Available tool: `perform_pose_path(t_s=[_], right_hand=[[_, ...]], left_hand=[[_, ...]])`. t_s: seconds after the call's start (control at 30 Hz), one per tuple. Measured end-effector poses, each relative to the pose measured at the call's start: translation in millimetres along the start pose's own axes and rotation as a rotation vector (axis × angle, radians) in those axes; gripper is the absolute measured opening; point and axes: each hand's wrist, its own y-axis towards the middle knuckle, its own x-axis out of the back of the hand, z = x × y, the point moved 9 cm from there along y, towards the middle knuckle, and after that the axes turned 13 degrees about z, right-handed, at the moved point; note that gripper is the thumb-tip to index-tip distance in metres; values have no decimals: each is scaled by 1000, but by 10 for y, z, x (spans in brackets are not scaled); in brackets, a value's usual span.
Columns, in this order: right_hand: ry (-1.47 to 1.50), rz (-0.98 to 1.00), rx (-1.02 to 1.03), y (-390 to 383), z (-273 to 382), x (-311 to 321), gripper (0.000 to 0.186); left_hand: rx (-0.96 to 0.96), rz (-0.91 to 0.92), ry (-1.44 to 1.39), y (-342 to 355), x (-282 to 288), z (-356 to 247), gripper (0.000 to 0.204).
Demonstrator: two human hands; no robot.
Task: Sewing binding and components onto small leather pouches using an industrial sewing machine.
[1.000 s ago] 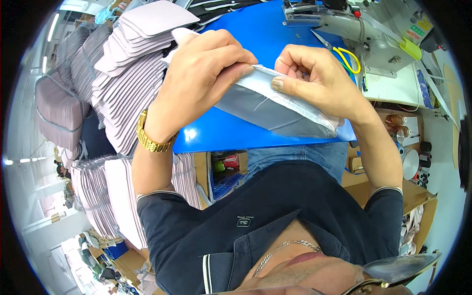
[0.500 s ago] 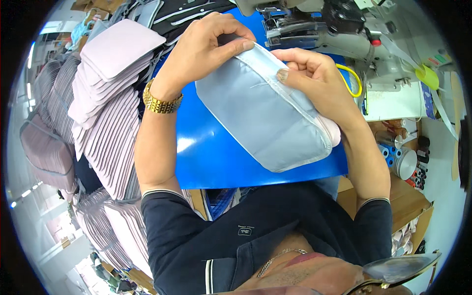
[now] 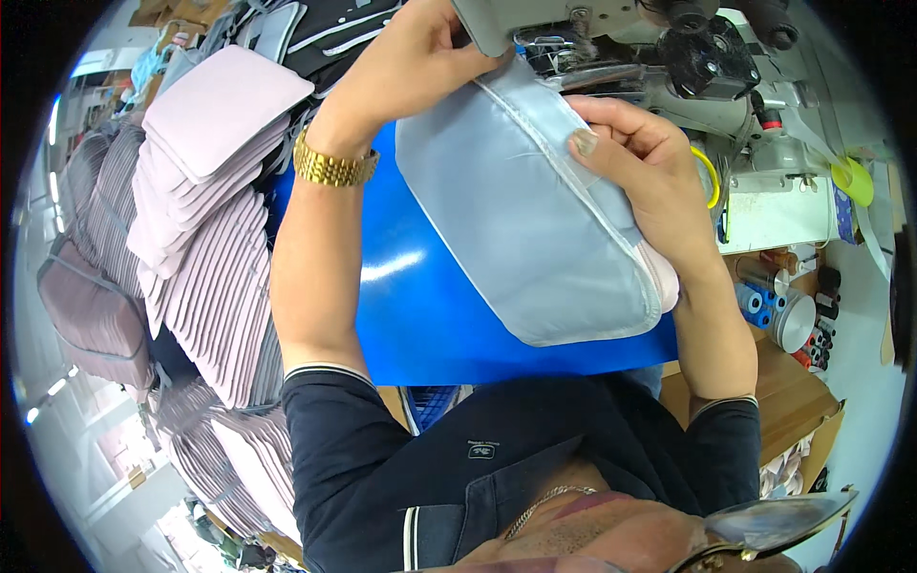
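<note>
Nearest, a dark polo collar [image 3: 458,477] fills the lower edge, and both bare forearms rise from it over a blue table [image 3: 411,306]. A grey pouch [image 3: 525,239] lies tilted across the middle of that table, its rounded near end resting on the blue surface and its far, seamed edge lifted up toward the sewing machine [image 3: 611,38]. The right hand [image 3: 640,162] is closed on the pouch's right far edge, thumb on top and fingers curled under the seam, with a strip of pink lining showing just below the wrist. The left hand [image 3: 420,57], with a gold watch [image 3: 330,167] on its wrist, pinches the pouch's far left corner right under the machine's head. To the left, stacks of pale pink pieces [image 3: 210,191] lean in rows beside the table. To the right, thread spools [image 3: 764,306] sit near the machine's white base [image 3: 778,215], and a yellow ring [image 3: 709,177] shows just behind the right hand.
</note>
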Motion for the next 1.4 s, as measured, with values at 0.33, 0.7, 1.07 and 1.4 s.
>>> perform_pose_path(t_s=[0.33, 0.7, 1.07, 1.4], right_hand=[[111, -144, 122, -10, -35, -6, 27], [115, -140, 193, 60, -55, -68, 22], [22, -217, 165, 44, -23, 52, 22], [-463, -160, 231, -23, 30, 14, 30]], left_hand=[[-24, 37, 158, 247, 77, 88, 26], [-73, -21, 222, 423, 370, 435, 25], [-375, -641, 305, -756, -173, -206, 26], [85, -428, -655, -942, -584, 137, 13]])
